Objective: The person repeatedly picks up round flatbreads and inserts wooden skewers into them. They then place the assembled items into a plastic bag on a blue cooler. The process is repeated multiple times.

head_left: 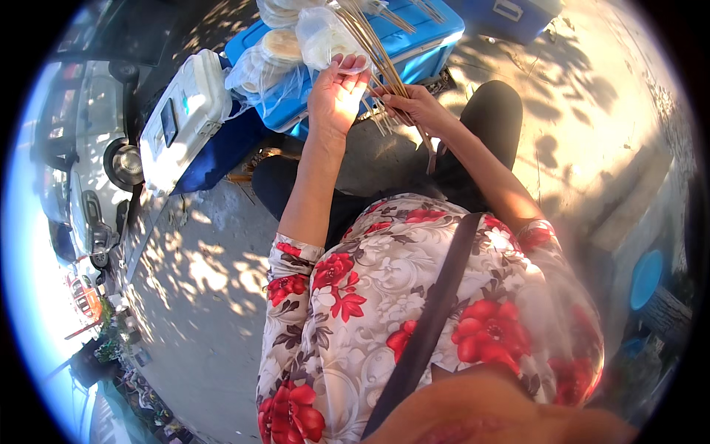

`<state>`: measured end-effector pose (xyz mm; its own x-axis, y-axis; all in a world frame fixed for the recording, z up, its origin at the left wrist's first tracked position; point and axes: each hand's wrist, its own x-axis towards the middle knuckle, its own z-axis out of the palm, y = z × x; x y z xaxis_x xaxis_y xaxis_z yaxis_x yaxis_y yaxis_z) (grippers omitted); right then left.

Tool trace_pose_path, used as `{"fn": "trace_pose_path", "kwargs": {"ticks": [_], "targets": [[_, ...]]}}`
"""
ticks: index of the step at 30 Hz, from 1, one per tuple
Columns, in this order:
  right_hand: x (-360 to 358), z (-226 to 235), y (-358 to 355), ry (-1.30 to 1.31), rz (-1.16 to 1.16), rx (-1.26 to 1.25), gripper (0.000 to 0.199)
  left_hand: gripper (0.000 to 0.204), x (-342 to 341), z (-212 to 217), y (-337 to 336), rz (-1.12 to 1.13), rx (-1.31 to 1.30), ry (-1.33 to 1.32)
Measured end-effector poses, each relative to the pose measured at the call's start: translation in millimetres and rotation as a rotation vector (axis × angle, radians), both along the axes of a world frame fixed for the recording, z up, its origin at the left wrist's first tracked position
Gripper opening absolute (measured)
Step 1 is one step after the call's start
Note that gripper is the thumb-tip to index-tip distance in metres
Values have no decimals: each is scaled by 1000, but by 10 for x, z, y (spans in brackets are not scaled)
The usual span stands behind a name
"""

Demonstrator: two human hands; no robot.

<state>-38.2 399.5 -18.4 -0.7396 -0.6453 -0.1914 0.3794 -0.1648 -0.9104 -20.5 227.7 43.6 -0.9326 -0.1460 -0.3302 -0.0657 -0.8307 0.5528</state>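
Concrete pavement (229, 318) spread under the seated person, smooth and grey, flecked with leaf shadow and bright patches of sun. Just in front stood a hard plastic cooler with a bright blue lid (277, 111), its corners rounded and its edges ridged. The right hand (418, 107) had its fingers closed around a bundle of thin tan sticks (385, 63), straight and wood-like, which slanted up over the blue lid and ran down past the grip toward the knees; they were too many and too tightly packed to count. Beside it, the left hand (339, 96) was turned palm up, half open with its fingers curled, in front of a clear, crinkled plastic bag (323, 35) with whitish contents. Whether its fingertips pinched anything could not be told.

At least two such bags were in view; the other, a knotted-looking bag of flat round pale discs (279, 48), sat near the lid's left edge. Three boxes showed in all: the bright blue one, a white-lidded box (192, 111) with one dark phone (169, 120) on top, and a darker blue box (510, 16) farther off. The left hand hid part of the bag behind it. One round blue basin (646, 280) stood well apart at the right, near a rough-barked log (668, 317).
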Motion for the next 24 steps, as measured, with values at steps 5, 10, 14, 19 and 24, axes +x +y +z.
{"fn": "trace_pose_path", "kwargs": {"ticks": [5,10,14,19,24], "targets": [[-128,-45,-12,260,-263,335,28,26,211,-579,108,-59,88,-70],[-119,-121,209,287,-369,484,29,18,326,-891,114,25,-21,-194],[-187,-318,162,434,-424,495,32,16,287,-840,132,29,-139,-227],[-44,260,-138,822,-261,695,43,15,333,-808,112,-14,-353,-105],[87,332,-261,1068,-264,527,41,22,374,-816,124,-10,-371,-21]]}}
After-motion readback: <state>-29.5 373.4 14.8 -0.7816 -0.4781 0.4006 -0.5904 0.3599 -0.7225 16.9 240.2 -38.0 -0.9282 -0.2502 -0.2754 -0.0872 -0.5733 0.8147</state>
